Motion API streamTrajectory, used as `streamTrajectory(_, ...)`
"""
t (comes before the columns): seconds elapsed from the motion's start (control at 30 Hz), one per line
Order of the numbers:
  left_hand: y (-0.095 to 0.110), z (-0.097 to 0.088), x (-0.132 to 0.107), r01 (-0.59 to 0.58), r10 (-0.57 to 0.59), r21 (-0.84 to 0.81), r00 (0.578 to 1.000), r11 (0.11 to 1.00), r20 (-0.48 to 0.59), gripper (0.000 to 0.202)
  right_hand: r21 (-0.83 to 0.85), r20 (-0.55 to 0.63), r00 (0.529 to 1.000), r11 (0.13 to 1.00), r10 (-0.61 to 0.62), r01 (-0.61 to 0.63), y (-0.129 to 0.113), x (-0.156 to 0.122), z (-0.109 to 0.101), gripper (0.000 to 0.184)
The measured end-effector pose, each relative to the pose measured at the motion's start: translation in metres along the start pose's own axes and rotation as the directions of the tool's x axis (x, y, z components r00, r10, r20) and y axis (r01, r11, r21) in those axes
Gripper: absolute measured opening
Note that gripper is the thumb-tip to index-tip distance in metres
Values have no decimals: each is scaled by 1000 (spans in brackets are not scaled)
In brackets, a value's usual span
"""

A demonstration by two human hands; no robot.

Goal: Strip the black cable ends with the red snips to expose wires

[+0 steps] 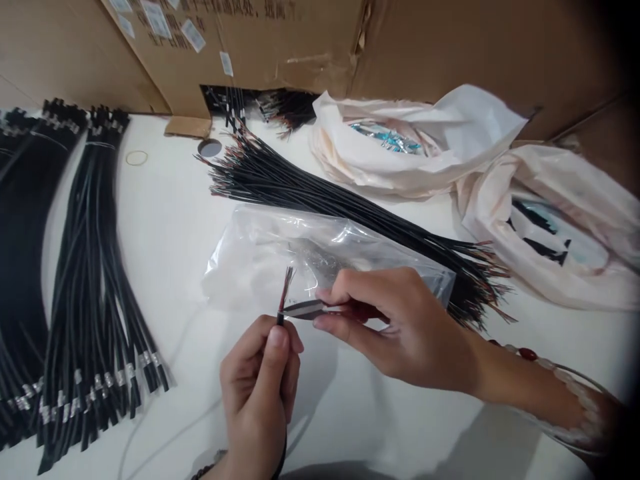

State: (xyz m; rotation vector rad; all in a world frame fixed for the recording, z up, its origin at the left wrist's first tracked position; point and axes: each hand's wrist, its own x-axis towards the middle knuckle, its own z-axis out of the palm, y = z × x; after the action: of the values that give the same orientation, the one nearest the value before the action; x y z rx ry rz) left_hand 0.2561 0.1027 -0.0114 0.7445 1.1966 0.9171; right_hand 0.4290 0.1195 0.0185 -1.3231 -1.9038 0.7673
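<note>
My left hand (260,393) is closed around a black cable (280,319) that stands upright, its thin coloured wires (287,288) fanned out at the top. The rest of this cable passes down behind the hand. My right hand (395,327) pinches a pair of tweezers (303,309), their tips touching the cable where the black sheath ends and the bare wires begin. Just beyond both hands lies a clear plastic bag (240,260) with some fine greyish bits (323,261) inside or on it.
A bundle of black cables (325,193) with stripped ends lies behind the bag. Bundled black cables with silver ferrules (95,267) lie at left. Two white bags (450,140) holding small parts stand at back right. Cardboard boxes (280,47) wall the back. A hole (209,148) pierces the table.
</note>
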Motion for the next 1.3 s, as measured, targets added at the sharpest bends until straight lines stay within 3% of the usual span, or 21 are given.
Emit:
streamTrajectory(0.53,1,-1,5,-31,30,32,999,999,20,37,7,-5,1000,1000,15,-15,6,0,3,20)
streamTrajectory(1.03,1,5,14,-5,4,65,1000,998,20,37,197,67,970,950,233,-242,9,9,4,29)
streamTrajectory(1.17,-1,2,20,-67,63,189,998,980,31,35,118,2,974,967,227,-226,13,7,5,27)
streamTrajectory(1.3,-5,-1,23,-167,178,317,984,934,-7,29,-68,-121,981,985,149,-158,10,0,6,22)
